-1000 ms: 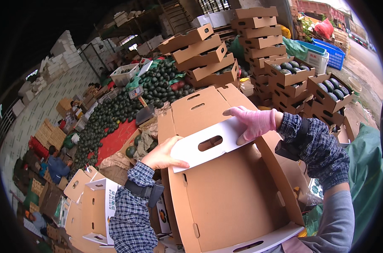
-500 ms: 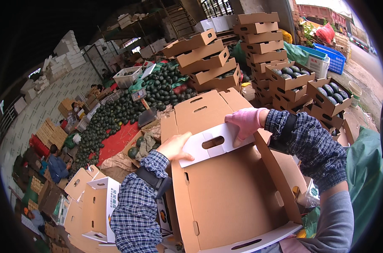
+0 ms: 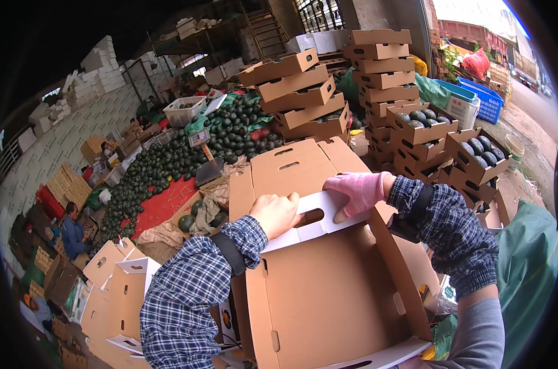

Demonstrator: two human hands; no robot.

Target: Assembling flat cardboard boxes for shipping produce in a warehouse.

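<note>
In front of me stands an open cardboard tray box, brown inside, with a white far end panel that has an oval hand hole. My bare left hand is closed over that panel, its fingers curled at the left side of the hole. A pink knitted glove covers my right hand, which grips the panel's right part, thumb on the near face and fingers behind. Beyond the panel lies a flat cardboard blank with slots. The fingertips behind the panel are hidden.
Half-folded cartons sit at the left. A large heap of dark green melons lies ahead beside a weighing scale. Stacked trays rise at the back, melon-filled boxes at the right. A person sits far left.
My left hand has slid right along the white panel, from its left corner to the hand hole, and its fingers have curled in. My right hand keeps its grip.
</note>
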